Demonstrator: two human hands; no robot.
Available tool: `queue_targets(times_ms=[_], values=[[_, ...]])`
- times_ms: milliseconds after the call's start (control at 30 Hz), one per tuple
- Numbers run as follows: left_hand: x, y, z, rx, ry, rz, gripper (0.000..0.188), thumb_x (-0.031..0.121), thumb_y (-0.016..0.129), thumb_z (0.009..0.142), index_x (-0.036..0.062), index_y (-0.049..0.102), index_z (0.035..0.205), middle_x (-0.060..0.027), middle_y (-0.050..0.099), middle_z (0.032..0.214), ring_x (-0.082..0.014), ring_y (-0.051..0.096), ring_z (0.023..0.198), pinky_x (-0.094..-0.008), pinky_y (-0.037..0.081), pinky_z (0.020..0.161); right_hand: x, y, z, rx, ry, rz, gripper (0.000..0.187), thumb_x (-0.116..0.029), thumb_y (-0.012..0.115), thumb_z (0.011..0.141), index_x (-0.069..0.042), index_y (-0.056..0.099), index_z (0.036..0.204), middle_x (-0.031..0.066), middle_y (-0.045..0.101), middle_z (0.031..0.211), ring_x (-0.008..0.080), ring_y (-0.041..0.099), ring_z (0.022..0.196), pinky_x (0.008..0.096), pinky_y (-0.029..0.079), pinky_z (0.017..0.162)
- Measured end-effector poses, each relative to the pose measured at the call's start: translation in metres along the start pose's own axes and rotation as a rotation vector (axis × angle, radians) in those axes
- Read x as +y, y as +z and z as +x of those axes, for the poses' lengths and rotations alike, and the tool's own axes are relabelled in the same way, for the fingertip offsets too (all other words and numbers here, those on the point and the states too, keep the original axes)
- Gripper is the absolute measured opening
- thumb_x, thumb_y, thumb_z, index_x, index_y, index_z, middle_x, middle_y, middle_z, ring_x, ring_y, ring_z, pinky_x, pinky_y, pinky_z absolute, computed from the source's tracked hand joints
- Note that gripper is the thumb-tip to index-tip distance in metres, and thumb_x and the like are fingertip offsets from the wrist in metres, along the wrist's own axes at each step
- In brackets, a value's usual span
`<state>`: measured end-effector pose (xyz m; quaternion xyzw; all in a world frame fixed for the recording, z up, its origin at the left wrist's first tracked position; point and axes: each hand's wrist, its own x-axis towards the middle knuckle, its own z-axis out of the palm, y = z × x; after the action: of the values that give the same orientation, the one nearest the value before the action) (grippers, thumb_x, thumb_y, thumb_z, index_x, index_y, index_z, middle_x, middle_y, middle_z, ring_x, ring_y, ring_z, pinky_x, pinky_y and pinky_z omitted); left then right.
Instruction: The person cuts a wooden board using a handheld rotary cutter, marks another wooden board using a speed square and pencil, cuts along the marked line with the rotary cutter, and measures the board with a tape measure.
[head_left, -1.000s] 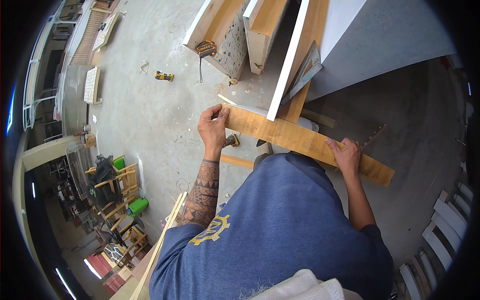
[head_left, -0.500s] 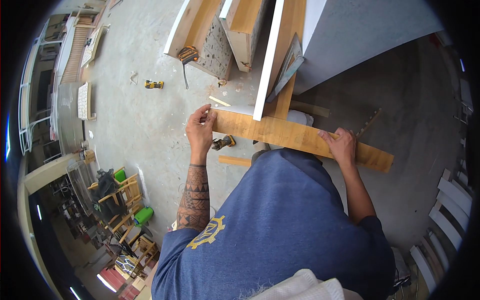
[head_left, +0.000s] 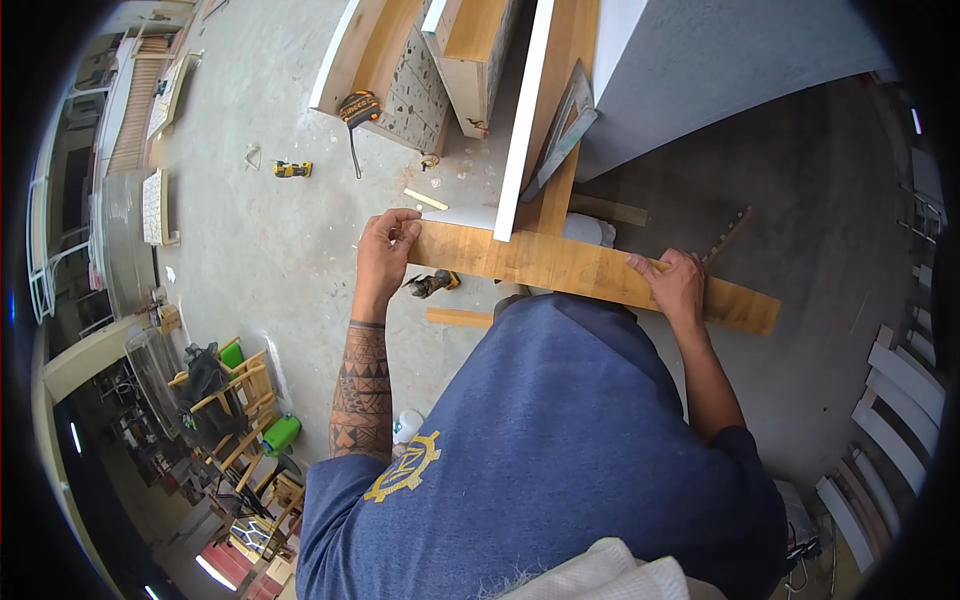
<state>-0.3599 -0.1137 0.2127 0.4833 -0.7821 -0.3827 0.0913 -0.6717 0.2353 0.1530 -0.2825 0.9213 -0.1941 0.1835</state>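
Note:
A long flat wooden board (head_left: 560,265) lies crosswise in front of me, held at both sides. Its left end is pinched between the thumb and fingers of my left hand (head_left: 385,255). My right hand (head_left: 672,285) grips it nearer the right end, thumb on top, fingers partly hidden beneath. The near end of a white-edged panel (head_left: 522,130) meets the board's upper face or far edge; I cannot tell whether they touch. Beyond the board, a metal carpenter's square (head_left: 565,135) leans against that panel's wooden side.
A tape measure (head_left: 358,108) sits on a speckled panel box (head_left: 412,125) ahead. On the floor are a yellow-black power tool (head_left: 293,170), a cordless drill (head_left: 434,284) and a wood strip (head_left: 458,317). A large grey panel (head_left: 700,80) stands at right; white boards (head_left: 895,425) lie far right.
The view has shifted slightly, so most things sit a little further left. Both hands keep their hold on the board, which stays in nearly the same place against the panel.

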Motion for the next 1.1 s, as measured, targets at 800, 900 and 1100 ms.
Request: queue_targets(times_ms=[800, 900, 1100], values=[[-0.023, 0.004, 0.009, -0.085, 0.016, -0.089, 0.019, 0.020, 0.072, 0.106, 0.0082, 0.073, 0.121, -0.0044, 0.067, 0.108, -0.0143, 0.063, 0.092, -0.0313, 0.055, 0.083, -0.107, 0.034, 0.002, -0.036, -0.320, 0.112, 0.046, -0.043, 0.090, 0.084, -0.011, 0.074, 0.114, 0.0093, 0.069, 0.118, 0.0327, 0.052, 0.131, 0.0672, 0.013, 0.129], [-0.026, 0.002, 0.009, -0.102, -0.013, -0.133, 0.020, 0.021, 0.074, 0.105, 0.0080, 0.073, 0.120, -0.0083, 0.068, 0.110, -0.0182, 0.065, 0.095, -0.0344, 0.056, 0.088, -0.121, 0.027, 0.005, -0.056, -0.279, 0.134, 0.044, -0.042, 0.090, 0.084, -0.010, 0.073, 0.109, 0.0095, 0.069, 0.114, 0.0325, 0.053, 0.130, 0.0677, 0.011, 0.129], [-0.024, 0.000, 0.012, -0.145, -0.019, -0.168, 0.022, 0.023, 0.075, 0.104, 0.0077, 0.073, 0.121, -0.0082, 0.067, 0.110, -0.0176, 0.064, 0.094, -0.0337, 0.056, 0.087, -0.132, 0.030, -0.017, 0.149, -0.421, 0.176, 0.036, -0.032, 0.090, 0.084, -0.009, 0.071, 0.104, 0.0106, 0.063, 0.110, 0.0334, 0.057, 0.117, 0.0542, 0.038, 0.115]])
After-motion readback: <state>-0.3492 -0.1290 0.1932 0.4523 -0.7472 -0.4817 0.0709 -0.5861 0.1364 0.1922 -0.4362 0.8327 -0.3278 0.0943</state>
